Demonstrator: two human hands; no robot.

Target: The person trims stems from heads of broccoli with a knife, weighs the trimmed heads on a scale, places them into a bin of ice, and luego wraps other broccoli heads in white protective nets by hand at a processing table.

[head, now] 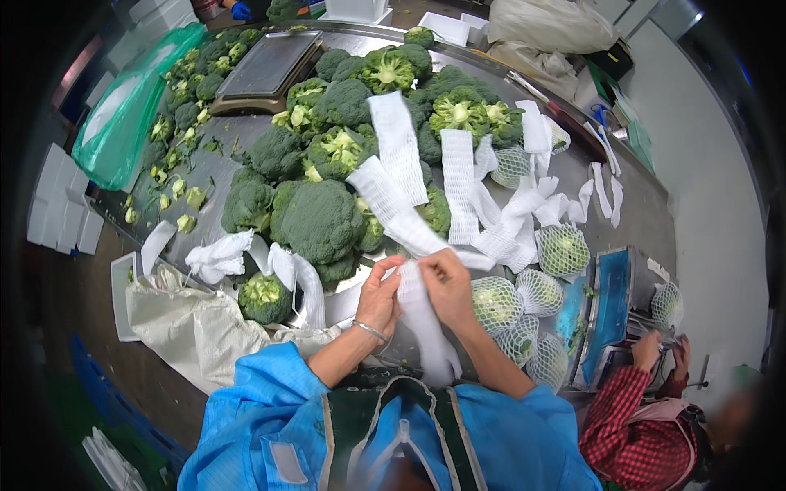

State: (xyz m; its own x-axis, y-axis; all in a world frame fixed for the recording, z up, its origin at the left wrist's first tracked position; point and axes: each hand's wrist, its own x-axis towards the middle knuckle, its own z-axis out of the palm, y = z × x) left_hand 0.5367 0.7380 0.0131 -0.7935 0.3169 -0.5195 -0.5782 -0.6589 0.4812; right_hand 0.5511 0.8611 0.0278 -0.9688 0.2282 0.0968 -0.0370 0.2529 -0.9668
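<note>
My left hand (379,299) and my right hand (449,287) pinch the upper end of a white foam net sleeve (422,322), which hangs down toward my apron. Just beyond my fingers, more flat foam net sleeves (398,144) lie over a heap of broccoli heads (318,221). To the right of my right hand sit several broccoli heads in stretched foam nets (496,302). A bare broccoli head (265,299) rests to the left of my left hand, beside bunched white foam netting (220,256).
A weighing scale (270,64) stands at the back left near cut broccoli stems (185,223). A white woven sack (190,322) hangs over the front left edge. On the right, a co-worker in a checked sleeve (614,399) handles a netted broccoli (667,305) at a blue-topped machine (605,319).
</note>
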